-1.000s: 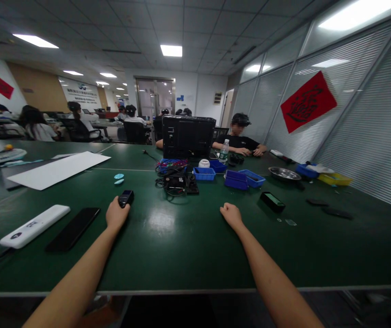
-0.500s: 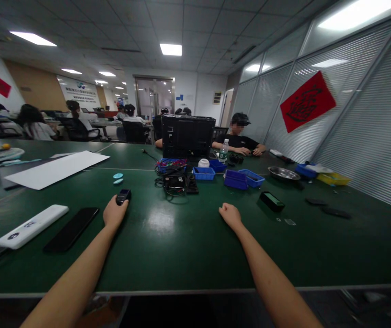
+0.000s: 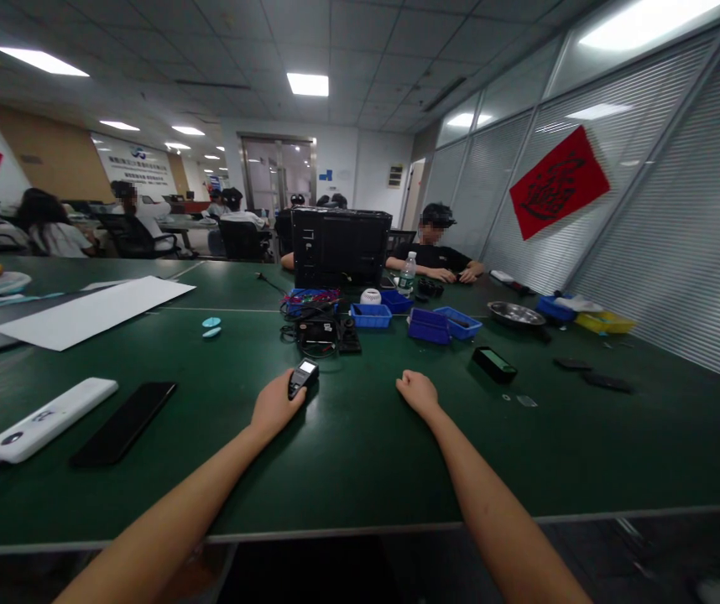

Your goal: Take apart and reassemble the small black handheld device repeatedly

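My left hand (image 3: 273,407) is wrapped around a small black handheld device with a lit screen (image 3: 304,377). That device has a bright display at its far end and keys below it, partly covered by my fingers. My right hand (image 3: 419,393) rests on the green table (image 3: 347,453) as a loose fist, with nothing showing in it. To its right lies a black box with a green top (image 3: 494,365). A black tray-like case with cables (image 3: 320,337) sits beyond my left hand.
At the left lie a white power strip (image 3: 49,419), a black phone-like slab (image 3: 124,424) and a white sheet (image 3: 96,312). Blue bins (image 3: 371,316), a ball (image 3: 371,296), a bottle (image 3: 407,273) and a monitor (image 3: 341,246) stand ahead. A person (image 3: 436,252) sits across the table.
My left hand has moved right, toward the middle of the table, with the handheld device in it, and the device's screen now looks bright. My right hand stays nearly in place.
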Available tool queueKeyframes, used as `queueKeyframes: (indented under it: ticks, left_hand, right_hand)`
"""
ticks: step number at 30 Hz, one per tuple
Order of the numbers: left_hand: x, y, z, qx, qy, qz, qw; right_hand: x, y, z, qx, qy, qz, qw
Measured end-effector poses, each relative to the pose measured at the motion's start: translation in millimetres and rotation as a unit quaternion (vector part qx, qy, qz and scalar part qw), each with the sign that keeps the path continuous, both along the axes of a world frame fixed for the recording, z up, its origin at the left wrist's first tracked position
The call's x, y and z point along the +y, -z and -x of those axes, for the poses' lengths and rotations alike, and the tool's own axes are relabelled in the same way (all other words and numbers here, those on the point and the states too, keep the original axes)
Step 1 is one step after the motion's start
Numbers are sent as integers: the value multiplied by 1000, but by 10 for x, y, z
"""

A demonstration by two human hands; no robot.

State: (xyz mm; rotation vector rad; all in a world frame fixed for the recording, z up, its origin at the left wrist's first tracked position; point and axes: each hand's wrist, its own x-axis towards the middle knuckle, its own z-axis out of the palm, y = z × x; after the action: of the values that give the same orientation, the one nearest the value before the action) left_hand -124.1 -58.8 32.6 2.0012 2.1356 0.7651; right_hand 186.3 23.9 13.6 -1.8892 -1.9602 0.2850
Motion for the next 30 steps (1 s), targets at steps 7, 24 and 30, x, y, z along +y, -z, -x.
queueKeyframes:
  ticks: [7,24,30]
  left_hand:
    - [135,75,-610,32,53,-21,998]
    - [448,307,-1607,-81,180,-21,980]
    - [475,304,-1513,-140,185,23,973]
  right_hand:
    - [9,3,24,0,6,6,1000]
    - [-129,-82,262,139,26,-94,986]
    - [-163,-83,318,-8,50,-32,998]
